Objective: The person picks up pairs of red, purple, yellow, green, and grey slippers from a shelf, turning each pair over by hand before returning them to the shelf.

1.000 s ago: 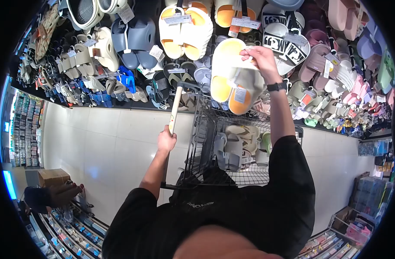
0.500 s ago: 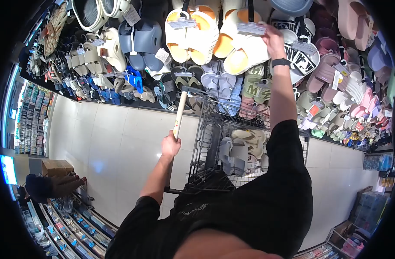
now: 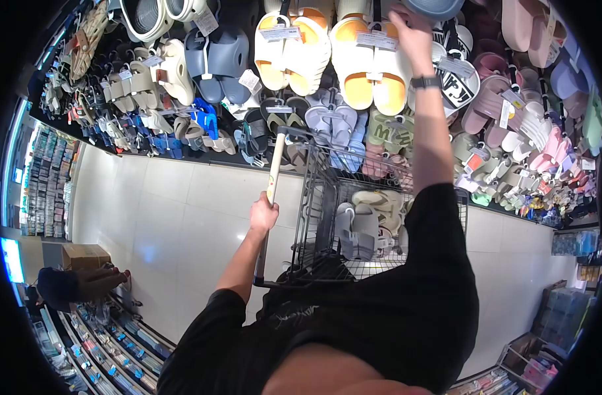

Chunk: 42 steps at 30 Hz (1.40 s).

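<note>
My left hand (image 3: pixel 264 213) is wrapped round the cream handle (image 3: pixel 275 166) of a wire shopping cart (image 3: pixel 301 227). Inside the cart lie a pair of grey slides (image 3: pixel 357 230) and a cream-beige pair (image 3: pixel 379 201). My right hand (image 3: pixel 413 29), with a black band at its wrist, reaches up to the rack. Its fingers are curled at the upper right of a white-and-yellow pair of slides (image 3: pixel 383 95), just below a blue-grey slipper (image 3: pixel 434 8). What these fingers hold is hidden. A matching white-and-yellow pair (image 3: pixel 294 56) hangs to the left.
Slippers in many colours hang in rows across the rack, including dark grey slides (image 3: pixel 217 62) and mauve ones (image 3: pixel 492 99). Pale tiled floor (image 3: pixel 163 197) lies left of the cart. A person (image 3: pixel 70 288) bends beside a cardboard box (image 3: pixel 83 255) at lower left, by shelving (image 3: pixel 107 355).
My right hand has moved up from beside the white-and-yellow slides' price label toward their top. That pair now hangs straighter, yellow soles showing lower down. My left hand stays on the cart handle.
</note>
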{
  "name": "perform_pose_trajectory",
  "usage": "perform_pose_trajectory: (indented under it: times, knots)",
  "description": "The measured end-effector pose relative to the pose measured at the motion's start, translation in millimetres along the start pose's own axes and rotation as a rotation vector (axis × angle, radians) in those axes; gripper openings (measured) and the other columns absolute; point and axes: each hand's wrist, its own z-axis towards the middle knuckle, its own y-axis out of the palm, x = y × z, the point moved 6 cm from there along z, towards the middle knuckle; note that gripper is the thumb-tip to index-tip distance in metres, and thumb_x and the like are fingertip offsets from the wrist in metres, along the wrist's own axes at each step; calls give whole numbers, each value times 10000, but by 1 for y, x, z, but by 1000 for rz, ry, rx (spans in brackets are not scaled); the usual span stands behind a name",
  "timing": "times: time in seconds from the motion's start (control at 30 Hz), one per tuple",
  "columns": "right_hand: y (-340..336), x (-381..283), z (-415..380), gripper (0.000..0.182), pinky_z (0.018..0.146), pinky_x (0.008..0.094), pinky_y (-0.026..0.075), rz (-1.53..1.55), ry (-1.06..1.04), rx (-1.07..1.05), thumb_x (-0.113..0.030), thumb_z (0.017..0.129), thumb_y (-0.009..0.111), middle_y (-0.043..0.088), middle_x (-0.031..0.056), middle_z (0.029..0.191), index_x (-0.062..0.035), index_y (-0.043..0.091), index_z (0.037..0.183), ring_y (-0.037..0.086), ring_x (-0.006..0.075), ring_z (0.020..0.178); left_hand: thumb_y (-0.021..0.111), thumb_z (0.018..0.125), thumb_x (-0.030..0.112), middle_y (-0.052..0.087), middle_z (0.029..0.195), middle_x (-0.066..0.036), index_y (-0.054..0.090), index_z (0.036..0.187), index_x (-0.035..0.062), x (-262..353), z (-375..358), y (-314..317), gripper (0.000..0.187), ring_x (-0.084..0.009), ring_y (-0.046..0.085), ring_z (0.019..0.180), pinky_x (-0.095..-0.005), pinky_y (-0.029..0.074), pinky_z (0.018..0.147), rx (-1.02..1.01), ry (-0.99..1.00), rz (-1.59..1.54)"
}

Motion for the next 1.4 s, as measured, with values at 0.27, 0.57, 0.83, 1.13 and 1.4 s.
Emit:
perform_pose_trajectory:
  times: [0.27,0.57,0.83,1.13,1.4]
  knots:
    - [-52,-35,-466,225,753,443,460,-577,525,-286,-213,892,594,606,187,933,-10,594,988,585,351,862,621,764,174,655,815,-272,515,1046,13,-17,1,4,342,-454,637,820,-519,515,784,1,28,-70]
    - [-84,-168,-675,207,711,488,465,-1029,788,-829,-269,816,565,684,134,777,-105,686,776,651,330,778,623,753,189,658,873,-284,526,1056,4,-40,22,1,367,-447,641,863,-506,515,818,-37,50,-67]
    - [-42,-192,-684,352,865,520,425,-981,978,-837,-347,920,454,694,176,834,-77,676,882,654,384,838,629,749,242,663,972,-273,516,1129,44,-59,30,-14,443,-434,635,949,-503,501,848,-55,84,-57]
    - [35,-270,-680,344,845,500,346,-922,790,-830,-375,939,479,679,45,943,-130,711,870,582,271,988,630,767,263,662,1000,-246,537,1137,36,-100,12,-46,444,-414,647,951,-493,515,834,-99,67,-74]
    - [75,-290,-694,272,857,439,369,-372,987,-919,-342,889,584,689,90,965,-115,719,952,614,272,957,639,755,270,677,961,-246,594,1059,25,-157,21,-80,393,-411,653,940,-481,517,846,-4,76,-8]
